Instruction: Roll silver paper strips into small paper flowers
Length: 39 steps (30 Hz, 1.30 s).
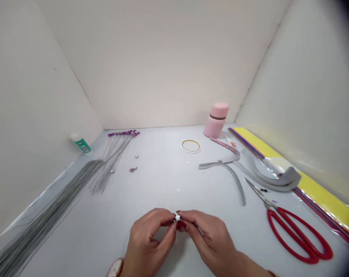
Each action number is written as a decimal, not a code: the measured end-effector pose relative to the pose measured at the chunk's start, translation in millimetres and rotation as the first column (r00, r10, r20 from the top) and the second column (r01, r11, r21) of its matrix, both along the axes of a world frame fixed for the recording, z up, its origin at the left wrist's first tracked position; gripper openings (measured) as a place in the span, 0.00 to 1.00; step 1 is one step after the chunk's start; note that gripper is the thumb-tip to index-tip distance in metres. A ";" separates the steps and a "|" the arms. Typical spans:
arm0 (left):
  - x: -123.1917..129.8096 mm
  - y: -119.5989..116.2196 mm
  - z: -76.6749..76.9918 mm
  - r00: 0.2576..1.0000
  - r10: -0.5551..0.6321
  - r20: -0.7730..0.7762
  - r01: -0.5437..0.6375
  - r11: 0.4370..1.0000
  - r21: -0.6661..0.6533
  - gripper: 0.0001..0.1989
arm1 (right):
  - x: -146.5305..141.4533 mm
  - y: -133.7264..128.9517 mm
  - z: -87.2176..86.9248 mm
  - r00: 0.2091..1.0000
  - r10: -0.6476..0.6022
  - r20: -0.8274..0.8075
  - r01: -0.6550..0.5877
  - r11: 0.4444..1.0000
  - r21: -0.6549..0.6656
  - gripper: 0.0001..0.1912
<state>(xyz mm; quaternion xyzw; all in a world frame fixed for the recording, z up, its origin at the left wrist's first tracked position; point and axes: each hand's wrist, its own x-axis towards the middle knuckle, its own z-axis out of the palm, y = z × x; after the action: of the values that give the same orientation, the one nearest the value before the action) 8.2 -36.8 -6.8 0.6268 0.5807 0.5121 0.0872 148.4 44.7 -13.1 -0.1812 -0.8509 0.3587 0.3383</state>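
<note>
**Two-handed pinch on small silver piece (177, 217)**

Left hand (151, 235) and right hand (206, 235) curl inward, fingertips pressed together, both pinching the piece well toward the viewer from the pink jar (216, 120). Fingers hide most of it; exact form hard to tell. Far left of the jar, a row of purple-tipped wires (124, 133) fans out: thin, straight, beaded at the ends. Nearer and further left, a long bundle of bare wires (47, 207) has no visible beads, so many remain unbeaded. Two loose beads (133, 169) sit left of the jar, glue bottle (82, 145) far left, tape ring (191, 146) just left. Matte curved grey paper strips (237, 181) lie nearer the jar's right, red scissors (307, 227) nearer still, glossy-wrapped yellow paper pack (315, 188) further right. Round-faced watch (115, 267) on left wrist.
</note>
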 end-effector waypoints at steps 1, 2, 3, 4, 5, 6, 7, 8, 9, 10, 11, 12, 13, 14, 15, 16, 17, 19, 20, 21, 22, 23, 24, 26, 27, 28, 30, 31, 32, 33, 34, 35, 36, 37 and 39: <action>0.0 0.1 0.7 1.000 0.000 -0.013 0.000 1.000 0.009 0.09 | 0.0 -0.3 0.5 1.000 0.005 0.004 -0.005 1.000 0.012 0.11; 0.1 0.1 1.2 1.000 0.001 -0.019 -0.001 1.000 0.016 0.09 | 0.1 -0.9 0.9 1.000 0.008 0.005 -0.008 1.000 0.023 0.11; 0.4 0.0 1.7 1.000 0.001 -0.019 -0.001 1.000 0.014 0.09 | 0.2 -1.5 1.2 1.000 0.010 0.007 -0.010 1.000 0.030 0.11; 0.9 -0.2 2.1 1.000 -0.001 -0.015 0.001 1.000 0.008 0.09 | 0.4 -2.2 1.4 1.000 0.014 0.009 -0.014 0.999 0.035 0.11; 1.4 -0.4 2.3 1.000 -0.002 -0.007 0.002 1.000 0.000 0.09 | 0.5 -3.0 1.5 1.000 0.019 0.011 -0.019 0.999 0.038 0.10; 2.0 -0.5 2.4 1.000 -0.003 -0.001 0.003 1.000 -0.007 0.09 | 0.4 -3.7 1.5 1.000 0.025 0.010 -0.025 0.999 0.046 0.10; 2.7 -0.6 2.4 1.000 -0.001 0.005 0.001 1.000 -0.010 0.09 | 0.3 -4.4 1.2 1.000 0.027 0.004 -0.027 0.998 0.059 0.10; 3.5 -0.4 2.3 1.000 0.004 0.012 -0.004 1.000 -0.014 0.09 | 0.0 -4.9 0.7 1.000 0.023 -0.003 -0.023 0.997 0.076 0.11; 4.1 -0.1 2.1 1.000 0.011 0.018 -0.010 1.000 -0.015 0.09 | -0.4 -5.3 0.1 1.000 0.013 -0.011 -0.012 0.996 0.093 0.10; 4.7 0.3 1.7 1.000 0.018 0.024 -0.018 1.000 -0.019 0.09 | -0.9 -5.6 -0.7 1.000 -0.001 -0.017 0.003 0.994 0.106 0.10; 5.0 0.8 1.3 0.999 0.024 0.032 -0.024 0.999 -0.027 0.09 | -1.3 -5.7 -1.7 1.000 -0.018 -0.018 0.020 0.994 0.109 0.10; 5.1 1.3 0.9 0.999 0.028 0.042 -0.026 0.999 -0.039 0.09 | -1.7 -5.7 -2.7 0.999 -0.032 -0.015 0.033 0.995 0.091 0.10; 4.8 1.7 0.5 0.998 0.030 0.051 -0.027 0.998 -0.052 0.09 | -1.9 -5.7 -3.6 0.999 -0.040 -0.009 0.041 0.998 0.047 0.10; 4.2 1.9 0.2 0.998 0.030 0.058 -0.026 0.998 -0.062 0.09 | -1.9 -5.5 -4.4 0.999 -0.036 -0.005 0.036 0.999 -0.022 0.09; 3.3 1.9 0.0 0.998 0.031 0.062 -0.026 0.997 -0.071 0.09 | -1.7 -5.2 -5.1 1.000 -0.027 -0.010 0.026 0.994 -0.110 0.09; 2.1 1.8 0.0 0.997 0.033 0.065 -0.028 0.997 -0.077 0.08 | -1.4 -4.9 -5.6 1.000 -0.016 -0.024 0.011 0.980 -0.198 0.10; 1.0 1.6 0.2 0.997 0.032 0.065 -0.027 0.997 -0.079 0.08 | -0.9 -4.3 -5.9 0.999 -0.004 -0.042 -0.007 0.964 -0.265 0.11; -1.1 1.1 0.8 0.998 0.008 0.070 -0.002 0.996 -0.086 0.08 | 0.3 -2.8 -5.9 0.997 0.023 -0.069 -0.043 0.952 -0.303 0.13; -1.8 0.9 1.0 0.997 -0.012 0.076 0.019 0.996 -0.089 0.08 | 0.9 -1.8 -5.6 0.997 0.033 -0.072 -0.052 0.958 -0.281 0.13; -2.3 0.8 1.1 0.996 -0.032 0.081 0.040 0.995 -0.090 0.08 | 1.4 -0.8 -5.0 0.997 0.041 -0.065 -0.056 0.968 -0.246 0.13; -2.6 0.6 1.1 0.995 -0.050 0.085 0.057 0.994 -0.089 0.08 | 1.8 0.1 -4.4 0.997 0.048 -0.056 -0.059 0.975 -0.213 0.12; -2.7 0.5 0.9 0.994 -0.062 0.088 0.069 0.994 -0.087 0.08 | 2.1 1.0 -3.6 0.998 0.048 -0.047 -0.056 0.980 -0.189 0.12; -2.7 0.4 0.6 0.994 -0.067 0.091 0.075 0.994 -0.084 0.09 | 2.3 1.7 -2.9 0.998 0.043 -0.039 -0.049 0.984 -0.173 0.12; -2.6 0.0 -0.4 0.993 -0.061 0.098 0.070 0.994 -0.087 0.09 | 2.7 2.2 -1.9 0.999 0.027 -0.028 -0.031 0.986 -0.165 0.11; -2.5 -0.2 -0.8 0.993 -0.056 0.103 0.066 0.993 -0.094 0.09 | 2.8 2.1 -1.7 1.000 0.017 -0.024 -0.021 0.986 -0.168 0.11; -2.2 -0.3 -1.2 0.993 -0.048 0.109 0.059 0.993 -0.102 0.09 | 2.9 1.8 -1.7 1.000 0.005 -0.019 -0.008 0.985 -0.172 0.10; -1.5 -0.6 -1.7 0.992 -0.031 0.121 0.046 0.992 -0.122 0.09 | 2.8 0.9 -2.0 0.999 -0.027 -0.018 0.023 0.984 -0.179 0.09; -1.1 -0.7 -1.7 0.992 -0.025 0.123 0.041 0.991 -0.130 0.08 | 2.7 0.5 -2.2 0.999 -0.040 -0.021 0.035 0.983 -0.178 0.09; -0.7 -0.7 -1.6 0.992 -0.022 0.122 0.038 0.990 -0.134 0.08 | 2.4 0.2 -2.5 0.999 -0.050 -0.022 0.045 0.984 -0.175 0.08; -0.3 -0.8 -1.4 0.993 -0.020 0.116 0.036 0.990 -0.135 0.07 | 2.1 0.0 -2.6 0.998 -0.055 -0.022 0.051 0.984 -0.171 0.08; -0.1 -0.8 -1.2 0.994 -0.019 0.106 0.033 0.991 -0.131 0.07 | 1.8 -0.1 -2.7 0.998 -0.056 -0.017 0.052 0.984 -0.170 0.08; 0.1 -0.9 -1.0 0.996 -0.020 0.092 0.032 0.992 -0.124 0.06 | 1.4 0.0 -2.7 0.999 -0.051 -0.008 0.049 0.984 -0.170 0.08; 0.1 -1.0 -0.8 0.997 -0.019 0.077 0.027 0.993 -0.111 0.07 | 1.1 0.2 -2.6 0.999 -0.042 0.005 0.042 0.984 -0.172 0.08; 0.0 -1.2 -0.6 0.998 -0.017 0.061 0.022 0.995 -0.097 0.07 | 1.0 0.4 -2.4 0.999 -0.034 0.017 0.036 0.984 -0.176 0.08; -0.1 -1.7 0.0 1.000 -0.008 0.029 0.011 0.997 -0.076 0.08 | 1.0 0.9 -1.7 0.999 -0.017 0.039 0.023 0.985 -0.169 0.08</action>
<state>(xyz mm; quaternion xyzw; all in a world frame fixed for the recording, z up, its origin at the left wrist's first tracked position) 8.1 -38.5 -6.9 0.6184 0.5954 0.4982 0.1217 149.4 45.6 -14.9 -0.2245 -0.8216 0.4230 0.3093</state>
